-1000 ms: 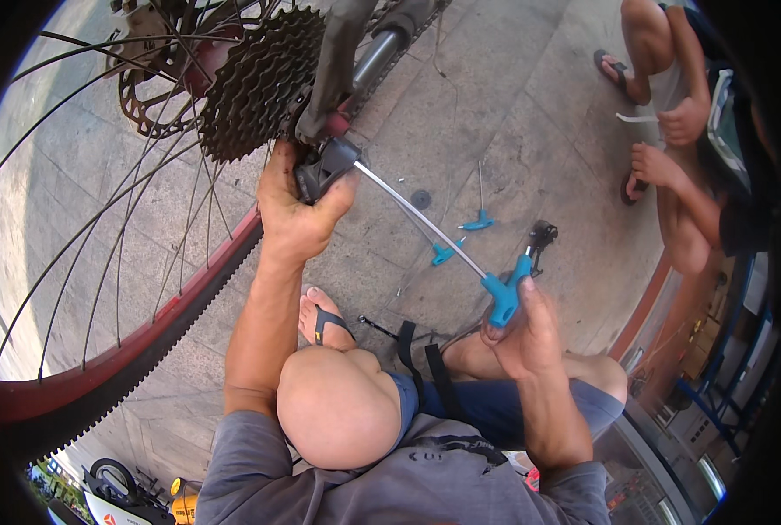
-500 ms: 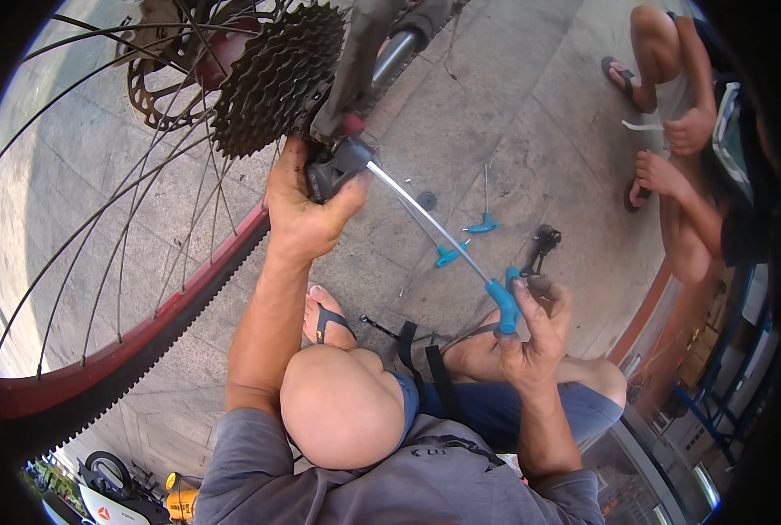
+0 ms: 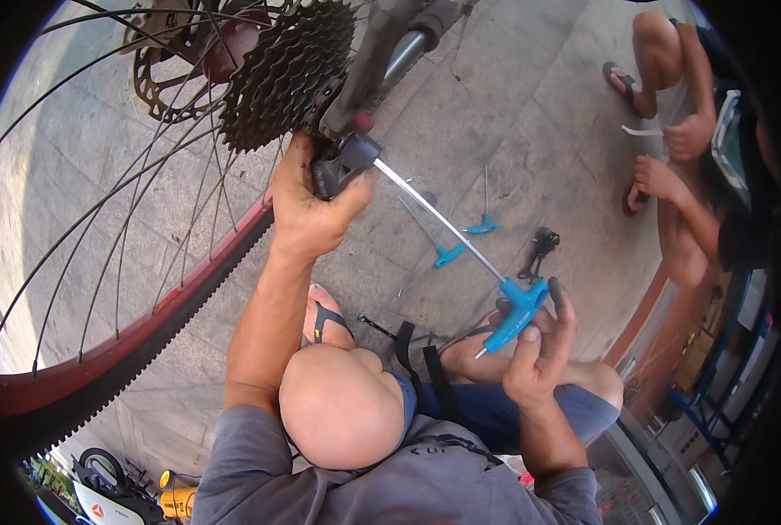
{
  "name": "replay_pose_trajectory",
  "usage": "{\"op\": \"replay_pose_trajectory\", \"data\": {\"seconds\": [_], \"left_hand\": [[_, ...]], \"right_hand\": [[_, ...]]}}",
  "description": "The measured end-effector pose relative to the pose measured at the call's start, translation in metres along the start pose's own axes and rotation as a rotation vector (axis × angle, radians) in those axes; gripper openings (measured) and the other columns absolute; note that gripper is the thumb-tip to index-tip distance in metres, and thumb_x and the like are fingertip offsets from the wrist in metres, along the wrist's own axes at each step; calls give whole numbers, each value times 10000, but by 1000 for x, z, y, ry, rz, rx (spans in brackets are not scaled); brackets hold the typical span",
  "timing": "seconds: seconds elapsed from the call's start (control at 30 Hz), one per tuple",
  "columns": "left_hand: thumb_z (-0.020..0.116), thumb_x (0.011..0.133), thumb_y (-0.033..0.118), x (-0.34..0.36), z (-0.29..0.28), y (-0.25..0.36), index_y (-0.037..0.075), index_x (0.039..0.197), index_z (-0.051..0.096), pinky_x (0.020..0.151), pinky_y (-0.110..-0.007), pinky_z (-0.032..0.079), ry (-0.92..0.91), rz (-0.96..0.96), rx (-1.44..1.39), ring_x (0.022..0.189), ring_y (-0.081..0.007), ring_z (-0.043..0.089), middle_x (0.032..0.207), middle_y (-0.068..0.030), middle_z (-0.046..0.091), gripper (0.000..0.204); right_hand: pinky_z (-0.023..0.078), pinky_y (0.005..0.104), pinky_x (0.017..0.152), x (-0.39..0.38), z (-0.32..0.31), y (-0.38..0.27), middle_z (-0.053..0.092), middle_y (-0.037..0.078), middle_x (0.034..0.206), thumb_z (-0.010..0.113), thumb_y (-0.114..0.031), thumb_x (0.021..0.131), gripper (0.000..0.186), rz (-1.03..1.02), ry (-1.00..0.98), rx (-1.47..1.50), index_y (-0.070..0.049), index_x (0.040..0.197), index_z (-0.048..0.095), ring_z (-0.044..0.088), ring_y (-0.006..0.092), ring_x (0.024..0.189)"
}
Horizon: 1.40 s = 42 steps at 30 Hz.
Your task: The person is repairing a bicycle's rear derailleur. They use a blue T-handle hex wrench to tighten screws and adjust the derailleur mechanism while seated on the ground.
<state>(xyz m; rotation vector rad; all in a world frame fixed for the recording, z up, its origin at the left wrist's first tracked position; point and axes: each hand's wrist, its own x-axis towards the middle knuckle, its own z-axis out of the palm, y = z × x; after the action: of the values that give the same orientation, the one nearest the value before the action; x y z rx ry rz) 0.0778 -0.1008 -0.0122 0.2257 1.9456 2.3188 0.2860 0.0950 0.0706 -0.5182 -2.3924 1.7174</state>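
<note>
My left hand (image 3: 307, 210) grips a dark derailleur part (image 3: 342, 168) just below the black rear cassette (image 3: 281, 74) and the bike frame (image 3: 367, 74). A long hex key (image 3: 443, 219) with a teal T-handle (image 3: 517, 311) has its shaft end against that part; whether it sits in a bolt I cannot tell. My right hand (image 3: 543, 350) holds the T-handle in its fingertips, low on the right. Two teal T-handled keys (image 3: 450, 255) (image 3: 482, 223) and a black derailleur (image 3: 541, 249) lie on the pavement beyond.
The spoked red-rimmed wheel (image 3: 119, 337) fills the left. Another person (image 3: 679, 219) sits at the right, hands (image 3: 683, 138) holding a pale strip. My knees and sandalled foot (image 3: 327, 319) are below, near black straps (image 3: 440, 381). A parked scooter (image 3: 110, 490) shows at bottom left.
The teal handle has turned, its short side tip now pointing down-left, as my right fingers shifted round it. My left hand and the part appear slightly further right and higher in view.
</note>
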Motion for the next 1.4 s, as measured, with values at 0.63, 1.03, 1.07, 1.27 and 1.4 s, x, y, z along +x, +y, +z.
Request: {"op": "replay_pose_trajectory", "data": {"seconds": [0.63,1.03,1.07,1.27,1.4], "left_hand": [[707,763,18,-3,-3,-4,-41,1225,522,923,-281,474,-22,21,-22,1034,-140,598,1182,-111,627,501],[732,764,39,-1,3,0,-25,1183,535,868,-262,482,-3,8,-24,963,-124,598,1103,-88,630,467],[738,763,42,0,4,0,-22,1171,539,860,-260,483,1,5,-28,953,-121,596,1087,-83,631,459],[755,757,99,-2,-4,-2,-40,1248,525,906,-276,462,-17,-50,58,1008,-136,584,1117,-92,619,560],[757,764,115,-2,-4,-2,-41,1248,523,903,-278,461,-31,-25,12,1004,-136,579,1120,-90,613,559]], "right_hand": [[571,417,789,29,-24,12,681,195,1052,791,-178,731,419,-405,-28,-463,-11,1090,655,698,348,943],[572,403,682,38,-6,21,683,193,936,484,-376,1028,486,664,-3,851,65,1226,531,687,260,730],[563,413,788,34,-18,28,624,231,1147,467,-340,1037,505,649,-152,996,59,1344,440,683,274,897],[449,471,1003,11,-17,24,489,226,1337,767,-319,841,708,-459,66,-596,-17,1386,433,479,365,1290],[507,466,919,26,-20,24,622,190,1138,799,-377,801,540,-656,-22,-787,-44,1179,604,611,376,1106]]}}
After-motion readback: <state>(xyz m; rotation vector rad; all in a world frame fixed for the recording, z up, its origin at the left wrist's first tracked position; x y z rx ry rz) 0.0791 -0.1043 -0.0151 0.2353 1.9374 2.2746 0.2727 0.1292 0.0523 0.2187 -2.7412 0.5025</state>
